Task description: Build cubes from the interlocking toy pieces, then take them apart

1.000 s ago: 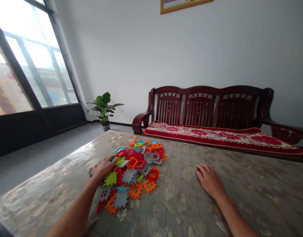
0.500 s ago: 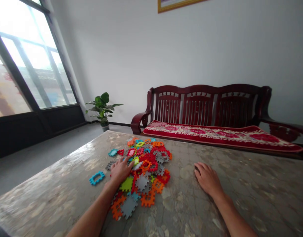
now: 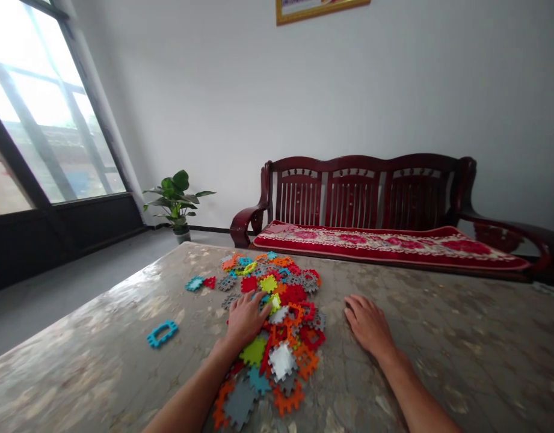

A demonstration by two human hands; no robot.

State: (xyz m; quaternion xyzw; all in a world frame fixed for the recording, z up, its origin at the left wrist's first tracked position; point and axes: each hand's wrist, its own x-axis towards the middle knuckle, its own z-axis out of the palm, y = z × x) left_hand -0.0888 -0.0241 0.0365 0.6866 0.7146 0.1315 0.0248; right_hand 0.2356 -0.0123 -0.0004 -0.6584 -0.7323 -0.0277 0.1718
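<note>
Left hand: palm down on the pile's near-left part, the hand point(image 3: 244, 319) loosely spread, clasping nothing visible.
Right hand: fingers loosely extended on the table point(image 3: 439, 349), the hand point(image 3: 369, 323) gripping nothing visible.
Toothed plastic pieces: the pile point(image 3: 295, 293) at nine to ten o'clock from the right hand.
Blue frame point(image 3: 153, 341): apart, at nine o'clock from the left hand.

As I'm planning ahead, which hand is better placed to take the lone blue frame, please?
Probably the left hand: it is nearer the blue frame; the right hand lies beyond the colourful pile.
</note>
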